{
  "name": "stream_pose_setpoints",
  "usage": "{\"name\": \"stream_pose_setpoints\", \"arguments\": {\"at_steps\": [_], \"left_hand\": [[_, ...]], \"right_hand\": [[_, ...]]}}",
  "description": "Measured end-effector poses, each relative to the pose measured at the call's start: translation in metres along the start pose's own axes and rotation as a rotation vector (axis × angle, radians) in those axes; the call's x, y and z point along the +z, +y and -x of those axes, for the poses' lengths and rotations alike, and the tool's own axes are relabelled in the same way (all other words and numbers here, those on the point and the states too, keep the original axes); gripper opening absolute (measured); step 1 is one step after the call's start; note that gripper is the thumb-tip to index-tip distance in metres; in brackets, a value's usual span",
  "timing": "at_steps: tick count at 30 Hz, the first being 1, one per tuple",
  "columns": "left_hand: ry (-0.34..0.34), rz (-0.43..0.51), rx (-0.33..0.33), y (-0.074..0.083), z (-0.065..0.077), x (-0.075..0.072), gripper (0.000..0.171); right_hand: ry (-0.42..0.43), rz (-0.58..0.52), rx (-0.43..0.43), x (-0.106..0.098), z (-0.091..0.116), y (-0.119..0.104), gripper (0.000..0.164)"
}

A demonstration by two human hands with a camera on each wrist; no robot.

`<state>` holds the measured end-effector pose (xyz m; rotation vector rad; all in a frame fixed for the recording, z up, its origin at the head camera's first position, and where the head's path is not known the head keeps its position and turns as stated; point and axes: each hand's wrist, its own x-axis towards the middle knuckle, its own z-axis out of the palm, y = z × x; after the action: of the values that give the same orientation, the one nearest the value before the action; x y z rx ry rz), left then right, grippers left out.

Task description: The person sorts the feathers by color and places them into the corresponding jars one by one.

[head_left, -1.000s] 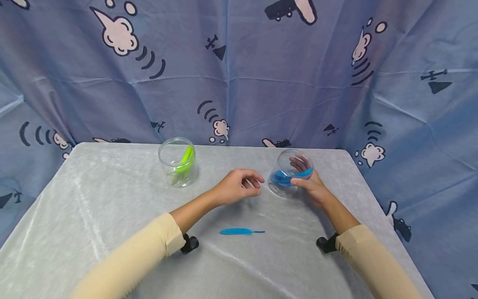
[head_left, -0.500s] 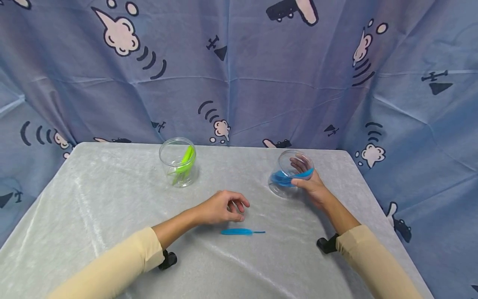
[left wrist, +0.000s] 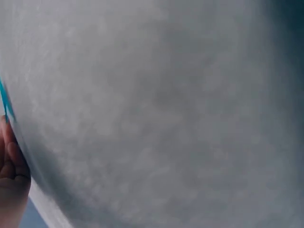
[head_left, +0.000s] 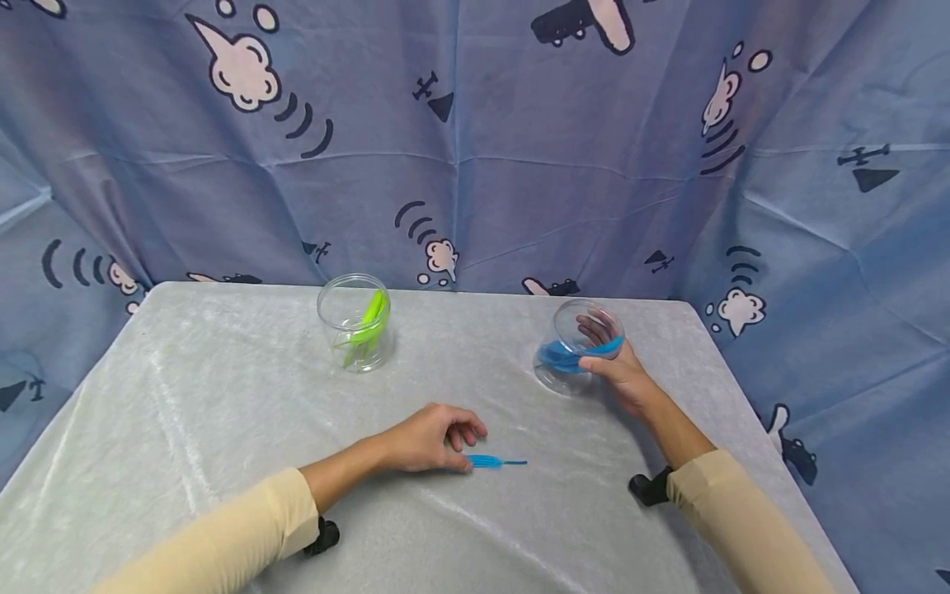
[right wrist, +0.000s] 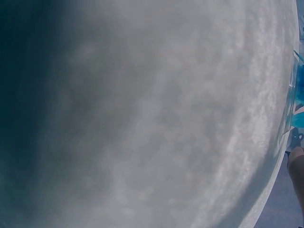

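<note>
A blue feather lies on the table in the head view, its left part hidden behind my left hand. The thumb tip is right at the feather, with the loosely bent fingers apart from the thumb. At the left edge of the left wrist view, the blue feather shows by the fingertips. On the right, my right hand grips a clear jar, thumb at the near side and fingers seen through the wall behind. Several blue feathers lie inside this jar, which leans slightly.
A second clear jar stands at the back left, holding bright green feathers. The table wears a pale grey velvety cloth. Behind its far edge hangs a blue patterned curtain.
My left hand has moved from beside the jar of blue feathers toward me and left, down to the lone blue feather. The right hand and both jars stay in place.
</note>
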<state>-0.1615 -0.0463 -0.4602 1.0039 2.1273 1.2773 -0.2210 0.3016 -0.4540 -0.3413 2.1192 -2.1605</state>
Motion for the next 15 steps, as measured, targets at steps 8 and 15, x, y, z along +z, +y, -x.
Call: {"name": "stream_pose_setpoints", "arguments": {"at_steps": [8,15], "left_hand": [[0.026,-0.034,-0.021,-0.0026,0.0000,0.0038,0.037],[0.045,-0.029,0.009,-0.0053,-0.0012,0.0049,0.031]], "right_hand": [[0.008,-0.003,0.006,0.0006,0.0001,0.0005,0.078],[0.005,0.001,0.009,0.0003,0.0002,0.0006,0.077]]}}
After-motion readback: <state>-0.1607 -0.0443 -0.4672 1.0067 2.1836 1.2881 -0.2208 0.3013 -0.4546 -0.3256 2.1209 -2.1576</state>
